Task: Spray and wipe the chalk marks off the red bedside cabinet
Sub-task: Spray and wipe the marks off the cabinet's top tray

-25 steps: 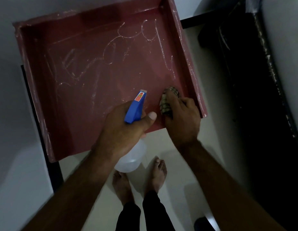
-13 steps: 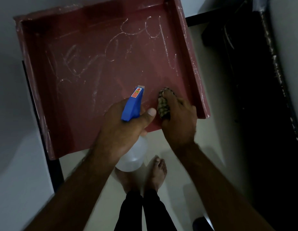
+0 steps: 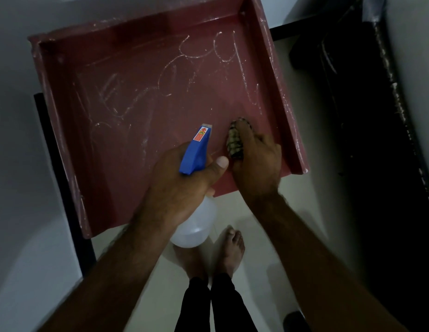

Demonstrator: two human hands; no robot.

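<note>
Little has changed over the last second. The left hand [image 3: 182,188] still grips the spray bottle [image 3: 195,152] by its blue head, nozzle pointing over the red bedside cabinet [image 3: 53,116]. The right hand [image 3: 256,164] still holds the checked cloth [image 3: 235,140] pressed onto the top near the front right corner. Chalk marks [image 3: 172,75] remain across the middle and rear, so most of the wiping appears outstanding.

Dim, grainy wide-angle view, faint sheen on the pale floor [image 3: 309,200], right side nearly black
</note>
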